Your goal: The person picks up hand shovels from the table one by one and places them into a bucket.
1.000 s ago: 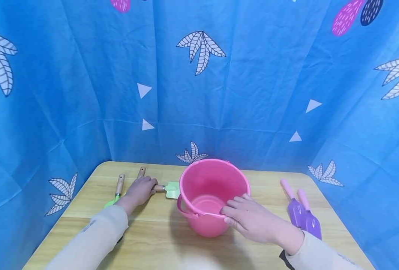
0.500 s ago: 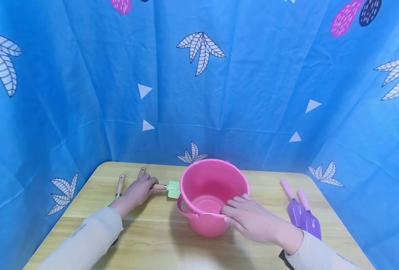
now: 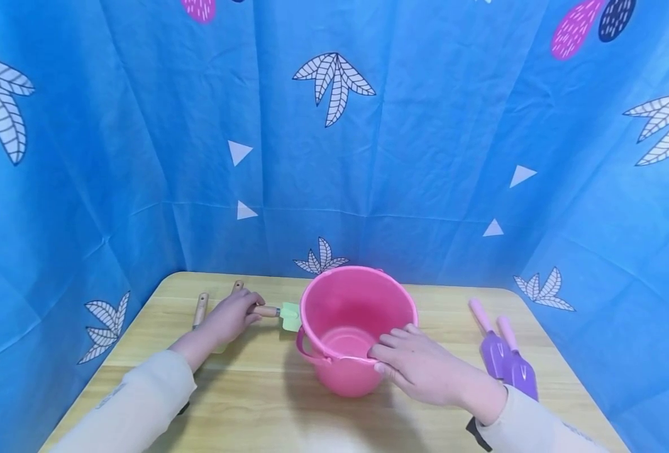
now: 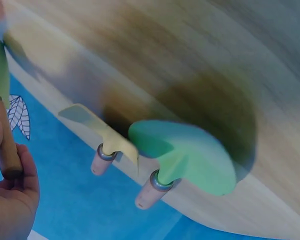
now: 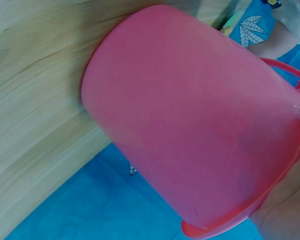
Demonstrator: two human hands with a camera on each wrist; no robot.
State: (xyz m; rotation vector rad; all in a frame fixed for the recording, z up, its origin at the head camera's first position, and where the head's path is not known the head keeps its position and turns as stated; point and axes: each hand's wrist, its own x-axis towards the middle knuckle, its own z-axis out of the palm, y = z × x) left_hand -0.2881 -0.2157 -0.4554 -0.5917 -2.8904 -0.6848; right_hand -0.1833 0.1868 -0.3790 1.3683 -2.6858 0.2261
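A pink bucket (image 3: 353, 377) stands upright mid-table, its handle hanging at the left side. My right hand (image 3: 425, 371) grips its near right rim, fingers over the edge and inside; the right wrist view shows the bucket's wall (image 5: 190, 110) and part of that hand (image 5: 285, 205). Left of the bucket, my left hand (image 3: 229, 318) holds a small green tool (image 3: 290, 316) by its wooden handle (image 4: 8, 150), the green blade beside the bucket. In the left wrist view, fingers of this hand (image 4: 15, 200) curl round the handle end.
Two more wooden-handled tools lie at the left, one with a green blade (image 4: 190, 160), one with a pale yellow blade (image 4: 97, 125). Two purple shovels (image 3: 495, 352) with pink handles lie at the right. A blue patterned curtain (image 3: 425, 126) surrounds the wooden table (image 3: 255, 402).
My left forearm has shifted slightly left and down, and the wooden handle shows a little more beyond the fingers. The right hand and the bucket have stayed in place.
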